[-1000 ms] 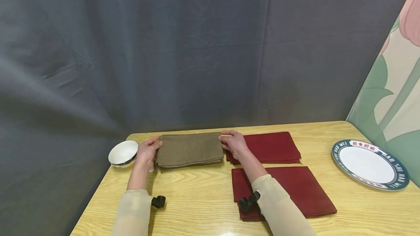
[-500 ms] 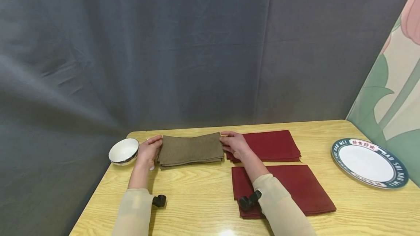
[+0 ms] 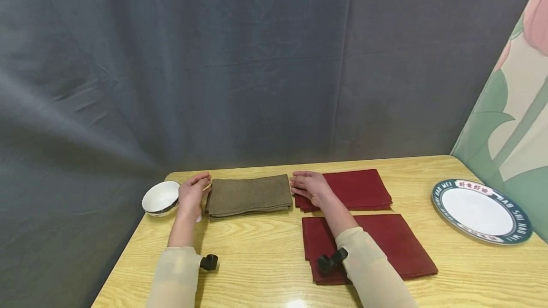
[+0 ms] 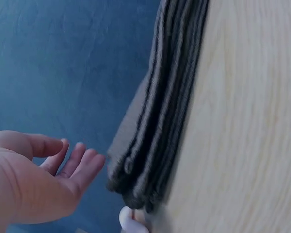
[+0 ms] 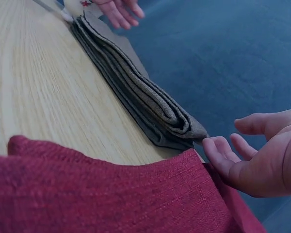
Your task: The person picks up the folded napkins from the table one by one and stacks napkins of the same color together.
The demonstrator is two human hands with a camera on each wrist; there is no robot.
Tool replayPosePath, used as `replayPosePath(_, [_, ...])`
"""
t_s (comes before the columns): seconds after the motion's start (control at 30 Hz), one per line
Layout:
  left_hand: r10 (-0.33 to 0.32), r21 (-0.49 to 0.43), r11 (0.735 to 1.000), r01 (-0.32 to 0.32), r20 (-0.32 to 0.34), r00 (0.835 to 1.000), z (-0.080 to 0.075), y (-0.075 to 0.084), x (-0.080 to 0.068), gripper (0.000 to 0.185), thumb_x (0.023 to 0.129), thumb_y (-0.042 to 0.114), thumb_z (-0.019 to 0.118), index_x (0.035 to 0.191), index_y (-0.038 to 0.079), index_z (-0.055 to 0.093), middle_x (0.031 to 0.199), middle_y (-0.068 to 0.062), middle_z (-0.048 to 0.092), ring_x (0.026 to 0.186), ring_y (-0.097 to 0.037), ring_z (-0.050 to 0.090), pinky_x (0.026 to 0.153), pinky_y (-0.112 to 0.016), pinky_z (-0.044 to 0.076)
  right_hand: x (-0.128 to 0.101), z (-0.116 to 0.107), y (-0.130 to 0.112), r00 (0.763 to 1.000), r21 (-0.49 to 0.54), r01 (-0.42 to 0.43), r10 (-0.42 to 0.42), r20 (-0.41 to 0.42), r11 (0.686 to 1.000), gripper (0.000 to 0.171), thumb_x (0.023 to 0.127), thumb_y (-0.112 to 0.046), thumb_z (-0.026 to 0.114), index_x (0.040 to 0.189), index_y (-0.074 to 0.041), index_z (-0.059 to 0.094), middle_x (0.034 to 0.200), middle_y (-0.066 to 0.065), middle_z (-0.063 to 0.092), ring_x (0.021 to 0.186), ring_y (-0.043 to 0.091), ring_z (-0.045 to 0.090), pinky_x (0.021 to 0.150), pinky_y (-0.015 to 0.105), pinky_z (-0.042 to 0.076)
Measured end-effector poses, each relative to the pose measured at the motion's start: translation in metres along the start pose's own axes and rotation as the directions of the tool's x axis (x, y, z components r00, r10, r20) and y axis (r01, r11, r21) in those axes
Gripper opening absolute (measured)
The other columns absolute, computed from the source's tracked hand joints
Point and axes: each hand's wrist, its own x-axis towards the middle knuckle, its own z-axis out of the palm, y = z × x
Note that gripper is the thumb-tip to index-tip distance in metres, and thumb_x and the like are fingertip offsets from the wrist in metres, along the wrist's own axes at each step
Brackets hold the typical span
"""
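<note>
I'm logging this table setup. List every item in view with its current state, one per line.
brown napkin: folded in layers, flat on the table, no hand gripping it.
left hand: open, beside the napkin's left end.
right hand: open, at the napkin's right end, over the far red napkin.
far red napkin: folded, flat.
near red napkin: folded, flat, partly under the right sleeve.
bowl: upright, empty.
plate: flat, empty.

The folded olive-brown cloth napkin (image 3: 249, 196) looked coarse-woven and matt, the dark red cloth napkins (image 3: 348, 189) likewise matt, on a glossy pale wooden table (image 3: 257, 246), with a glazed white ceramic bowl (image 3: 161, 197) at nine o'clock.
</note>
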Motion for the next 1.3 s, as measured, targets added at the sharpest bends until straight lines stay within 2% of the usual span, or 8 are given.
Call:
replayPosePath(0.13, [0.001,0.008,1.000,-0.001,0.062,0.998,0.012,0.005,-0.006,0.031,0.104,0.003,0.052,0.131,-0.011,0.057,0.126,-0.022,0.062,0.106,-0.020,0.067,0.100,-0.040,0.050,-0.006,-0.003,-0.003,1.000,-0.022,0.005,-0.005,-0.001,1.000,0.042,0.104,-0.001,0.053,0.144,0.011,0.046,0.138,0.031,0.053,0.120,0.035,0.060,0.097,0.040,0.052])
replayPosePath(0.2, [-0.008,0.010,1.000,0.008,0.101,0.995,0.017,0.007,-0.010,0.030,0.104,0.004,0.052,0.130,-0.011,0.058,0.121,-0.018,0.065,0.105,-0.018,0.068,0.098,-0.038,0.052,-0.010,-0.003,-0.004,1.000,-0.028,0.007,-0.007,-0.003,1.000,0.041,0.104,-0.001,0.054,0.143,0.011,0.047,0.137,0.032,0.054,0.119,0.035,0.061,0.095,0.039,0.054])
replayPosePath(0.27, [-0.018,0.019,1.000,0.015,0.138,0.990,0.020,0.007,-0.013,0.029,0.105,0.005,0.051,0.129,-0.009,0.058,0.121,-0.017,0.065,0.107,-0.021,0.068,0.096,-0.037,0.053,-0.014,-0.005,-0.004,1.000,-0.034,0.005,-0.005,0.002,0.999,0.041,0.103,-0.001,0.054,0.142,0.012,0.048,0.136,0.032,0.054,0.119,0.036,0.060,0.093,0.038,0.055])
replayPosePath(0.43, [-0.041,0.058,0.998,0.029,0.216,0.976,0.031,0.006,-0.023,0.030,0.106,0.007,0.050,0.130,-0.008,0.058,0.131,-0.025,0.060,0.117,-0.030,0.063,0.096,-0.038,0.053,-0.025,-0.012,-0.003,1.000,-0.076,0.013,-0.012,0.023,0.997,0.039,0.103,0.000,0.055,0.139,0.014,0.050,0.134,0.032,0.055,0.122,0.039,0.059,0.090,0.037,0.056])
replayPosePath(0.57, [-0.059,0.049,0.998,0.047,0.275,0.960,0.041,0.005,-0.030,0.030,0.106,0.007,0.050,0.132,-0.008,0.057,0.135,-0.029,0.055,0.122,-0.036,0.058,0.097,-0.040,0.053,-0.034,-0.019,-0.002,1.000,-0.113,0.022,-0.021,0.009,0.993,0.036,0.102,0.000,0.056,0.136,0.013,0.054,0.127,0.029,0.060,0.117,0.037,0.063,0.087,0.036,0.057])
replayPosePath(0.8, [-0.080,0.028,0.997,0.075,0.424,0.902,0.061,0.001,-0.047,0.036,0.106,0.004,0.049,0.138,-0.012,0.051,0.139,-0.033,0.048,0.130,-0.045,0.049,0.099,-0.041,0.051,-0.046,-0.033,-0.002,1.000,-0.153,0.023,-0.020,0.024,0.988,0.036,0.104,-0.002,0.053,0.137,0.013,0.052,0.126,0.029,0.061,0.111,0.035,0.066,0.087,0.036,0.058])
replayPosePath(1.1, [-0.106,0.100,0.993,0.060,0.553,0.826,0.089,-0.016,-0.073,0.035,0.103,0.005,0.055,0.134,-0.013,0.054,0.131,-0.030,0.057,0.118,-0.039,0.060,0.096,-0.043,0.053,-0.064,-0.047,-0.003,0.999,-0.184,0.036,-0.030,0.039,0.982,0.036,0.104,-0.002,0.053,0.135,0.015,0.052,0.123,0.031,0.061,0.106,0.033,0.068,0.089,0.040,0.056])
replayPosePath(1.3, [-0.136,0.133,0.989,0.067,0.620,0.773,0.101,-0.026,-0.084,0.034,0.102,0.004,0.057,0.131,-0.013,0.056,0.126,-0.030,0.059,0.118,-0.042,0.060,0.096,-0.047,0.053,-0.076,-0.057,-0.003,0.998,-0.191,0.043,-0.035,0.042,0.981,0.035,0.102,-0.001,0.055,0.132,0.016,0.053,0.119,0.030,0.062,0.101,0.030,0.069,0.087,0.041,0.057])
